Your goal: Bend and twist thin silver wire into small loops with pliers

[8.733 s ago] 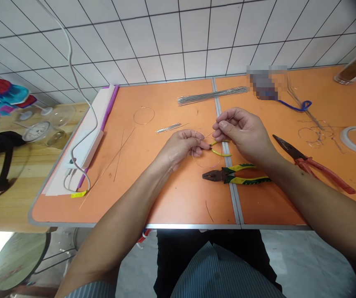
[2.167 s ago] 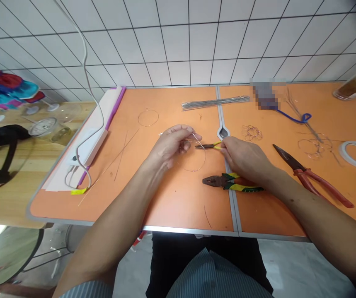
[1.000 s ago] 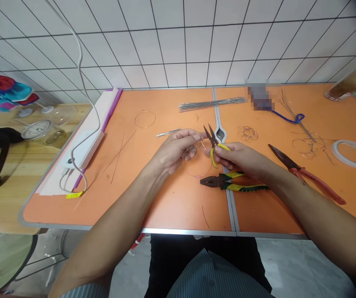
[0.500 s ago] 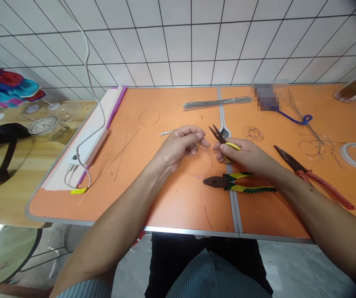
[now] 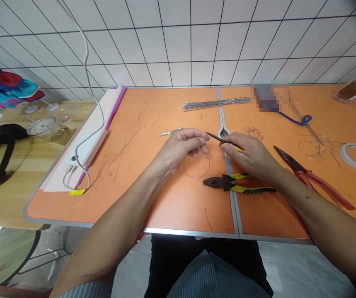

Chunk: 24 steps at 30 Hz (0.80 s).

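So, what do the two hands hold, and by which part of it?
The right hand holds small needle-nose pliers by their yellow handles; the left hand pinches a thin wire ring at its upper side.

On our orange desk point(image 5: 171, 213), we locate the wire bundle point(image 5: 216, 104) near the far edge, purple-edged white panel point(image 5: 103, 103) along the left edge, short wire point(image 5: 207, 216) by the near edge, and red-handled pliers point(image 5: 289, 159) at right.

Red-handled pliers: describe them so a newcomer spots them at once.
On the orange tabletop, look right of the grey seam, past the right hand. There lie the red-handled pliers, dark jaws pointing up and left. Red handles set them apart from the yellow-handled pliers in that hand and the yellow-and-green pliers.
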### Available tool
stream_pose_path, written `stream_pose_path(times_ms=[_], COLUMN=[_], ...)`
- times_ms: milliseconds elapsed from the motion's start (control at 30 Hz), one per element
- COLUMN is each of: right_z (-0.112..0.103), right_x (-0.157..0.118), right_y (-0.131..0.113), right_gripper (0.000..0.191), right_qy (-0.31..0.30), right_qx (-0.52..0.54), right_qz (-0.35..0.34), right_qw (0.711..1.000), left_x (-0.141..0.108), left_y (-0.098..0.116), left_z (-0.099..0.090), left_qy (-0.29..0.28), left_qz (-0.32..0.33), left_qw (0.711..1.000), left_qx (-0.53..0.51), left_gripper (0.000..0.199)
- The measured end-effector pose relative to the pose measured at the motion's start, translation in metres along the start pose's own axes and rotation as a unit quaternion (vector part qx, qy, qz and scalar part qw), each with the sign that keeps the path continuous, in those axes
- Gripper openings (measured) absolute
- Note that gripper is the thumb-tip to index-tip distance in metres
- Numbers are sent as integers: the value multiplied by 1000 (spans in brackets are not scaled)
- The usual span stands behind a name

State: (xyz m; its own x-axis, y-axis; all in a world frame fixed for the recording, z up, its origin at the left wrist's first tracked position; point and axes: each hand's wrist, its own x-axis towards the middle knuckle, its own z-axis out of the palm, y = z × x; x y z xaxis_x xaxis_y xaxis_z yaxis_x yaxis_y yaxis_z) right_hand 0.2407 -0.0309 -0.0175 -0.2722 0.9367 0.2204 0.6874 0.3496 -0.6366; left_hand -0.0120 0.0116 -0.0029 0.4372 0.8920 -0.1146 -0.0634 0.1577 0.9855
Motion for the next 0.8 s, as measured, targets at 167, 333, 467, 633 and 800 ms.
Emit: stream_pose_path(times_ms=[167, 333, 467, 633, 800], right_z=[0, -1, -4, -6, -6], right_x=[-1, -1, 0, 0, 0], right_y=[3, 1, -1, 1, 5], right_gripper=[44, 44, 42, 38, 37], right_qy=[5, 8, 6, 5, 4], right_qx=[-13, -14, -13, -28, -46], right_qz=[-16, -19, -13, -24, -36], right_qw=[1000, 1000, 1000, 999, 998], left_x=[-1, -3, -3, -3, -4], left_y=[1, 4, 4, 4, 5], left_z=[1, 3, 3, 3, 4], left_qy=[-9, -20, -19, -14, -11], left_qz=[4, 10, 7, -2, -2], left_qw=[1000, 1000, 1000, 1000, 1000], left_qx=[16, 21, 21, 22, 28], left_gripper=[12, 13, 12, 13, 12])
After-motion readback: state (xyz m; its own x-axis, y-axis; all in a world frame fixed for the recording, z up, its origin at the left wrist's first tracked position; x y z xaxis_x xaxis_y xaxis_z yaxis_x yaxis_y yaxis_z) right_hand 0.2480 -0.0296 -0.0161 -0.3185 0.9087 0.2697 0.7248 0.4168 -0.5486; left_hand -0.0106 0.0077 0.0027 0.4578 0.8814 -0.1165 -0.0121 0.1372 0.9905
